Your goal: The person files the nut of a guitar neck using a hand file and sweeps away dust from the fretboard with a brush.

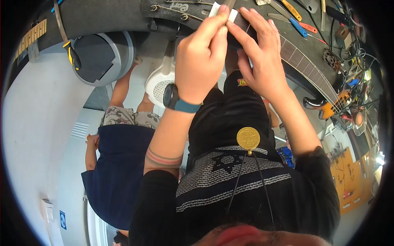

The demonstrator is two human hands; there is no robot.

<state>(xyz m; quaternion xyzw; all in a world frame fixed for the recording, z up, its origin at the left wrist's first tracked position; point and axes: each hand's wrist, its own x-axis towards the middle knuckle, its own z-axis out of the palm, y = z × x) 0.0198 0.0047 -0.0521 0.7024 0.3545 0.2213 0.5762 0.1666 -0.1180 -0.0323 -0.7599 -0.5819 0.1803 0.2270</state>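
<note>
My left hand (203, 55), wearing a dark watch (169, 96), is closed with index finger and thumb pressed on a brown stick-like piece (230, 3). A small white piece (233, 15), paper or cloth, shows beside those fingertips. My right hand (260, 51) lies with fingers stretched and apart, its index fingertip close to the white piece. Both hands are over the neck of a guitar or bass, beside its dark headstock (166, 9) with tuning posts. Rightward runs the fretboard (308, 65), towards a sunburst body (328, 107). My hands hide the nut area.
A dark workbench (98, 14) spans the top. On it lie a yellow-handled tool (291, 10), a blue-handled tool (298, 27) and tangled cables (361, 57). A black-and-yellow screwdriver (72, 55) overhangs a grey bin (123, 53). Another person (119, 164) in dark blue is at left.
</note>
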